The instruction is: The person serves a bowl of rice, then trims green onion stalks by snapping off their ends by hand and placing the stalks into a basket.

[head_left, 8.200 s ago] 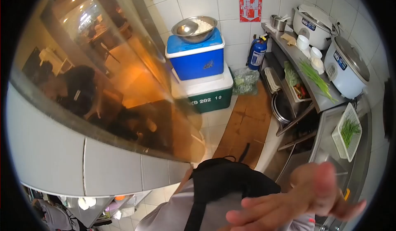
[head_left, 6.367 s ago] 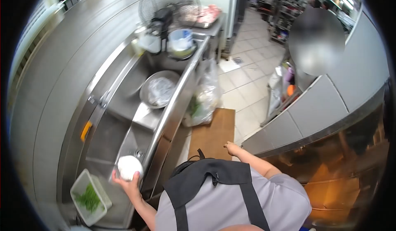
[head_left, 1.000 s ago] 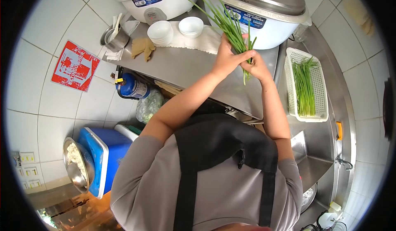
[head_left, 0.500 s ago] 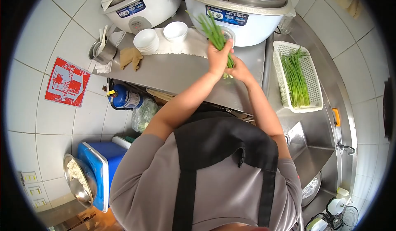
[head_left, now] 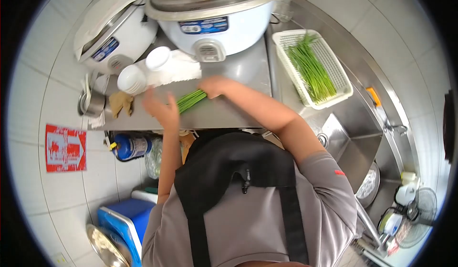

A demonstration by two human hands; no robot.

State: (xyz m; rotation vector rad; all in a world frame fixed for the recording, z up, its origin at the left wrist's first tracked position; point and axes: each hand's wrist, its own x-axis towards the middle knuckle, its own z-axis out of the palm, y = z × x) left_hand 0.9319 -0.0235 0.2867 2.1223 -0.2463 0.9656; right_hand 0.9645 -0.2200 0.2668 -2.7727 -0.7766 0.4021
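A bunch of thin green stalks (head_left: 192,101), which look like chives or spring onions, lies low along the steel counter (head_left: 229,116). My right hand (head_left: 214,86) is closed around its right end. By the other end of the bunch is my left hand (head_left: 163,108), open with the fingers apart and slightly blurred; whether it touches the stalks I cannot tell. Close beyond my left hand stand stacked white bowls (head_left: 131,79) and another white bowl (head_left: 158,58) on a pale cloth (head_left: 183,71). More green stalks (head_left: 312,71) fill a white perforated basket (head_left: 339,73) on the right.
Two large rice cookers (head_left: 210,4) (head_left: 114,33) line the back. A metal pot with utensils (head_left: 91,103) and a tan cloth (head_left: 120,104) sit at the left. On the right is a steel sink (head_left: 355,147). Below the counter are a blue cylinder (head_left: 131,146) and a blue cooler (head_left: 125,218).
The bunch, held up in both hands before, has come down to the counter. My left hand has let go and moved left. The camera view has shifted and turned.
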